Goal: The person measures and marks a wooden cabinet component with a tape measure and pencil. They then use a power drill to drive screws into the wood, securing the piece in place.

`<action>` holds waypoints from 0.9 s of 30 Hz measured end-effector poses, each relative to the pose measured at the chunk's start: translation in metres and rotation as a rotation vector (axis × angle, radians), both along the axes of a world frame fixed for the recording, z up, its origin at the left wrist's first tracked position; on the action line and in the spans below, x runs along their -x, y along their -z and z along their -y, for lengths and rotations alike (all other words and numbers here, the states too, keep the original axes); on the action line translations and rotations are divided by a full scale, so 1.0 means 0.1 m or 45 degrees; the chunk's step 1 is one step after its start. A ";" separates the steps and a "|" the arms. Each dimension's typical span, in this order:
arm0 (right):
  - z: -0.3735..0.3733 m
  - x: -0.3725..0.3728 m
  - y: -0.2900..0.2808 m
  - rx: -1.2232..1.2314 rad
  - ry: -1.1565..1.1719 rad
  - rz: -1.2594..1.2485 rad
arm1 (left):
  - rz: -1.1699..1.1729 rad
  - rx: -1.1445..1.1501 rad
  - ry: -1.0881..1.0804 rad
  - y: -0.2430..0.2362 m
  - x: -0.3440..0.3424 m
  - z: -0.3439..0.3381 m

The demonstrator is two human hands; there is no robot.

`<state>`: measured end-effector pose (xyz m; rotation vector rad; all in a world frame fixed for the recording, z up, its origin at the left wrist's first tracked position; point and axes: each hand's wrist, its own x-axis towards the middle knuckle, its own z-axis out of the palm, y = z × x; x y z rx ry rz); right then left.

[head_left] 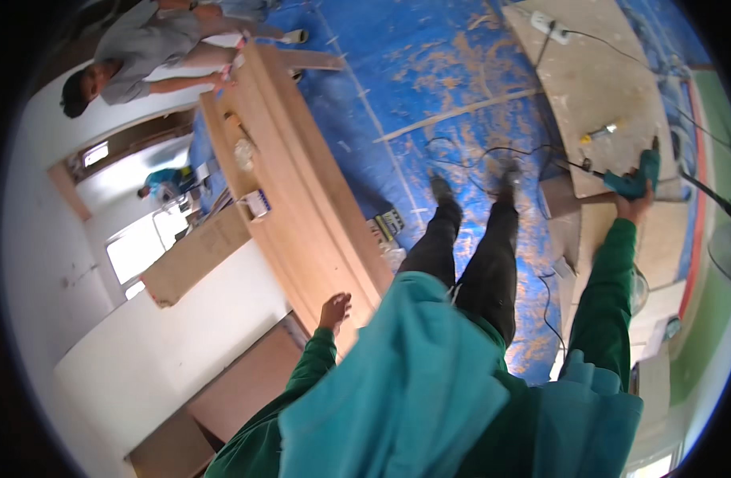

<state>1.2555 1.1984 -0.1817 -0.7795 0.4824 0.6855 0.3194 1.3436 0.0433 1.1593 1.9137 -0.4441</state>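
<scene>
My right hand [637,204] is wrapped round the handle of a teal corded power drill [640,177]. The drill is over the edge of a pale board [604,88], its dark tip toward the far side, and a black cord runs from it. Near it on the board lies a small yellow and silver piece [599,133], too small to name. My left hand [335,311] holds nothing; its fingers are loosely bent and apart. It hovers over or rests on a long wooden door frame or panel [301,175]; I cannot tell whether it touches.
A white power strip [548,28] sits on the pale board. Blue sheeting [429,72] with sawdust covers the floor, with a cord crossing by my feet. A small box [257,203] lies on the wood. One person [142,52] stands at its far end; another [164,183] is farther left.
</scene>
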 end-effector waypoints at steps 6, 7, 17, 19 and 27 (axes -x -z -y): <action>-0.50 0.24 0.72 0.106 0.051 -0.028 | 0.198 0.221 -0.728 -0.48 -0.64 0.15; -0.53 0.31 0.63 0.241 0.041 -0.119 | 0.339 0.259 -0.626 -0.44 -0.54 0.17; -0.24 1.43 0.87 1.775 -1.695 1.780 | 0.285 0.069 -0.032 -0.21 -0.88 -0.06; 0.03 1.43 1.14 1.473 -2.266 2.392 | 0.417 0.001 0.011 0.01 -1.05 -0.48; 0.28 3.83 0.30 1.255 -2.063 0.563 | 0.716 -0.199 0.129 0.63 -0.73 -0.81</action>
